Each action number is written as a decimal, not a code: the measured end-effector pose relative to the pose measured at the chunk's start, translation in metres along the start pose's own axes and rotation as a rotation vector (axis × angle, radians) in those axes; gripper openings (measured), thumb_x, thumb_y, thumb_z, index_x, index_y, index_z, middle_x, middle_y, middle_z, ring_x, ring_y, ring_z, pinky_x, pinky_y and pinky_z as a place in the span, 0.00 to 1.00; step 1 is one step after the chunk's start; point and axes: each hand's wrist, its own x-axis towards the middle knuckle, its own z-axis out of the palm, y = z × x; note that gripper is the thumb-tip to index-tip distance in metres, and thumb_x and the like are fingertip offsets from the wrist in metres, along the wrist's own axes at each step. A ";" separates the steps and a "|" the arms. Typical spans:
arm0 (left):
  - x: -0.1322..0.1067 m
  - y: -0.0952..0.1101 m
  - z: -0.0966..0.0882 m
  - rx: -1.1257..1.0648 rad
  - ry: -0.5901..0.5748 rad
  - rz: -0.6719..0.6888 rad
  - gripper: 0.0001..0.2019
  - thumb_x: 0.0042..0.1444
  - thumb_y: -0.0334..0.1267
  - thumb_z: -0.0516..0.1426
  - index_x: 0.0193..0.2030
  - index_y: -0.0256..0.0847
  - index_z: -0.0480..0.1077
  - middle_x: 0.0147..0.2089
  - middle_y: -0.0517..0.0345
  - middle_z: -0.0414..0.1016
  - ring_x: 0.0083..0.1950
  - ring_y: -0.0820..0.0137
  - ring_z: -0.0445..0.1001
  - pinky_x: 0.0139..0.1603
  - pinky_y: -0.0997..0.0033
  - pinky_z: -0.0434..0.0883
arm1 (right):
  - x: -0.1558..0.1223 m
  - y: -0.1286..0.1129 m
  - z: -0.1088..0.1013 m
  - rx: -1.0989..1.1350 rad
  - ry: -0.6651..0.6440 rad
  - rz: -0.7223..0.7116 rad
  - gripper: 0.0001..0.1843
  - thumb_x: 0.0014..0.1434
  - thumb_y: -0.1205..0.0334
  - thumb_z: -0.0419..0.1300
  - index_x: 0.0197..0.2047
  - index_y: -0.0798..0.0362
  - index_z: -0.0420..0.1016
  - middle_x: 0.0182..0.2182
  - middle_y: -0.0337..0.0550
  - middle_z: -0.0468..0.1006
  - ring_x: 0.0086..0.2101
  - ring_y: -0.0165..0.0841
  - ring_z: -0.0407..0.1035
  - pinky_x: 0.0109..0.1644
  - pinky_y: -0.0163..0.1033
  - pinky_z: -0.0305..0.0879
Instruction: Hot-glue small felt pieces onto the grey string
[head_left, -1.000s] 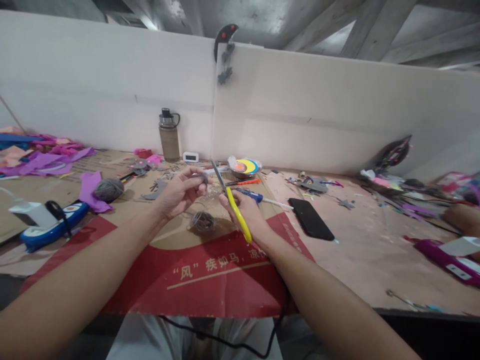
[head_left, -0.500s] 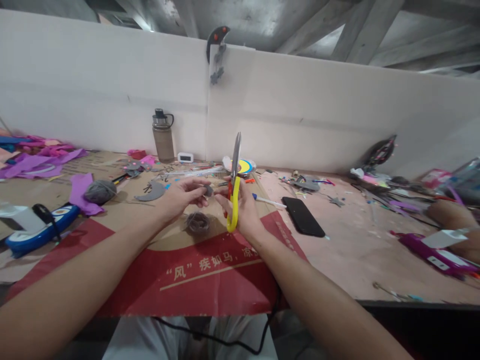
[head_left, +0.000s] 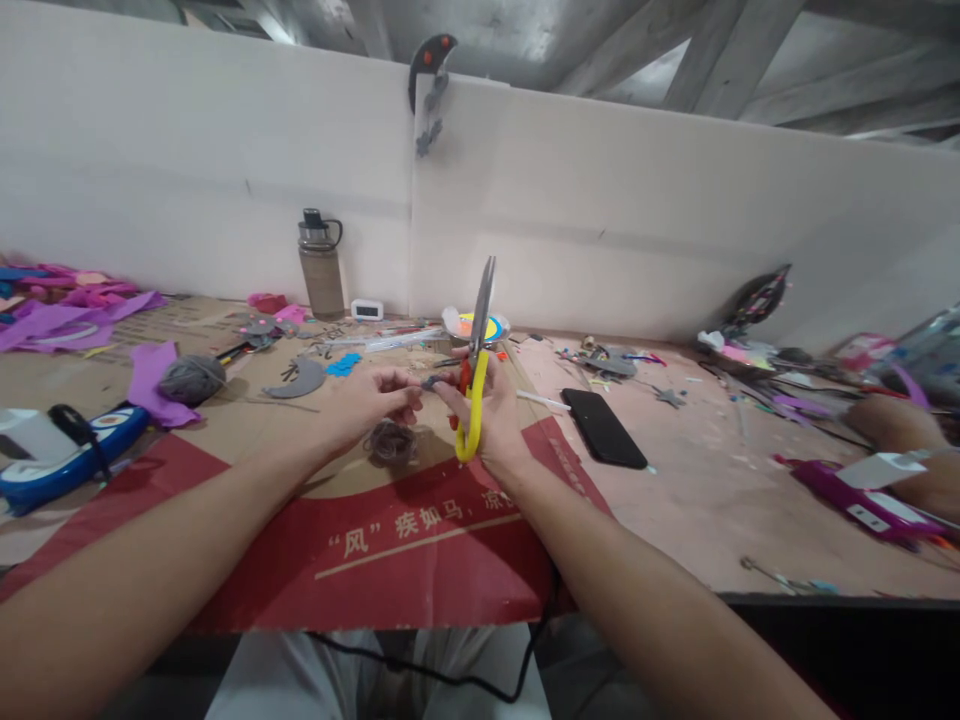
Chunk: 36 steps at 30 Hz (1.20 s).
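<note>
My right hand [head_left: 491,415] grips yellow-handled scissors [head_left: 474,385], blades pointing straight up and closed. My left hand [head_left: 371,402] pinches a small grey piece [head_left: 429,381] at its fingertips, and the right hand's fingertips meet it there. Both hands hover over a brown and red cardboard sheet [head_left: 390,540]. A small tangle of grey yarn [head_left: 390,440] lies on the cardboard just below the hands.
A black phone [head_left: 604,428] lies right of my hands. A grey yarn ball [head_left: 191,378], purple felt [head_left: 150,372] and a blue and white tool [head_left: 67,458] sit left. A bottle [head_left: 317,265] stands by the white partition. Another person's arm [head_left: 911,430] rests far right.
The scissors swung from pointing away over the table to standing upright. Both hands drew together around the small grey piece.
</note>
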 end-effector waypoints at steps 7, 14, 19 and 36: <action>-0.005 0.004 0.007 -0.066 -0.052 -0.003 0.12 0.47 0.43 0.65 0.34 0.37 0.73 0.31 0.56 0.76 0.29 0.73 0.74 0.33 0.72 0.71 | 0.002 0.005 0.003 0.217 0.053 0.056 0.27 0.46 0.59 0.66 0.48 0.47 0.59 0.26 0.30 0.70 0.22 0.27 0.67 0.25 0.34 0.66; -0.006 0.006 0.009 -0.100 -0.009 -0.011 0.11 0.47 0.42 0.64 0.31 0.36 0.71 0.29 0.58 0.74 0.26 0.75 0.72 0.30 0.74 0.69 | 0.000 0.007 0.005 0.275 -0.002 0.162 0.29 0.45 0.59 0.67 0.48 0.47 0.60 0.22 0.28 0.70 0.20 0.27 0.66 0.24 0.34 0.67; -0.004 0.007 0.010 -0.163 0.065 -0.026 0.10 0.45 0.38 0.64 0.29 0.36 0.69 0.25 0.60 0.73 0.21 0.77 0.68 0.24 0.76 0.64 | 0.000 0.007 0.007 0.330 0.014 0.208 0.24 0.49 0.57 0.65 0.47 0.47 0.61 0.25 0.32 0.74 0.24 0.28 0.70 0.28 0.35 0.69; -0.005 0.011 0.010 -0.235 0.026 -0.081 0.09 0.47 0.38 0.64 0.27 0.34 0.72 0.27 0.56 0.76 0.24 0.76 0.71 0.26 0.76 0.67 | 0.004 0.013 0.002 0.230 -0.016 0.157 0.25 0.46 0.58 0.65 0.46 0.47 0.60 0.25 0.30 0.69 0.22 0.26 0.65 0.26 0.34 0.65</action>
